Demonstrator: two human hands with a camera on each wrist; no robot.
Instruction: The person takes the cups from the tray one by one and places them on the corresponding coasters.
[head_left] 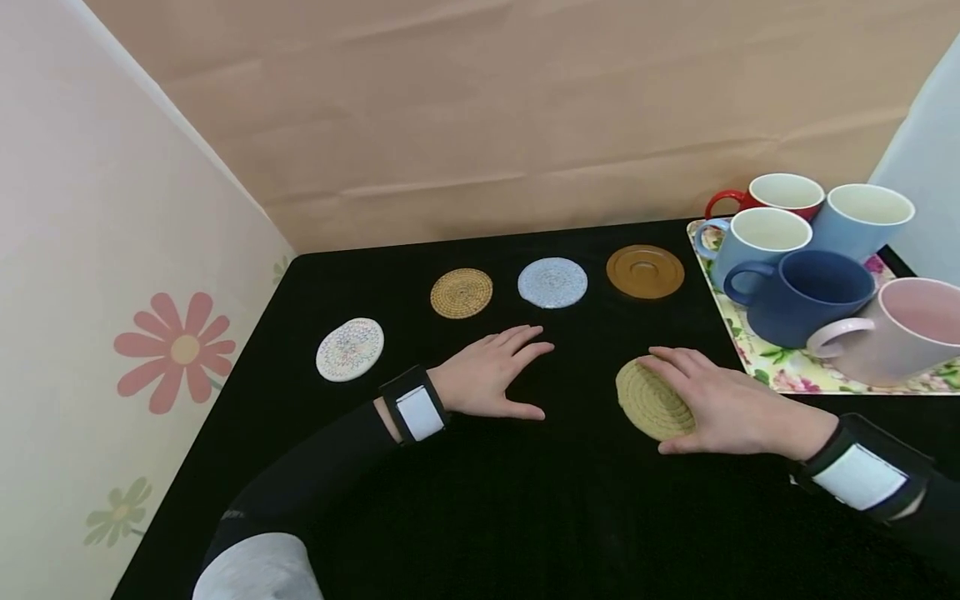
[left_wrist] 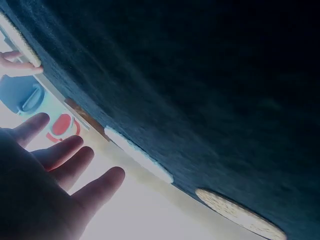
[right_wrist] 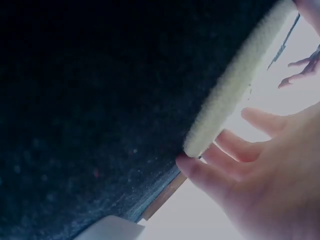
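A round yellow-green woven coaster [head_left: 651,402] lies on the black table. My right hand [head_left: 723,404] holds it by the rim, fingers along its far edge and thumb at the near edge. The right wrist view shows the same coaster [right_wrist: 240,80] edge-on, fingertips against its rim. My left hand [head_left: 491,375] hovers over the cloth with fingers spread, holding nothing. Beyond it lie a tan woven coaster [head_left: 461,293] and a pale blue coaster [head_left: 552,282]. A white speckled coaster [head_left: 350,350] is to its left. A brown coaster [head_left: 645,272] sits farther right.
At the right, a floral tray [head_left: 798,371] carries several mugs: a red mug [head_left: 786,196], two light blue ones, a dark blue mug [head_left: 813,300] and a pink mug [head_left: 900,333]. A flowered wall [head_left: 172,208] borders the left side; brown paper [head_left: 510,125] covers the back.
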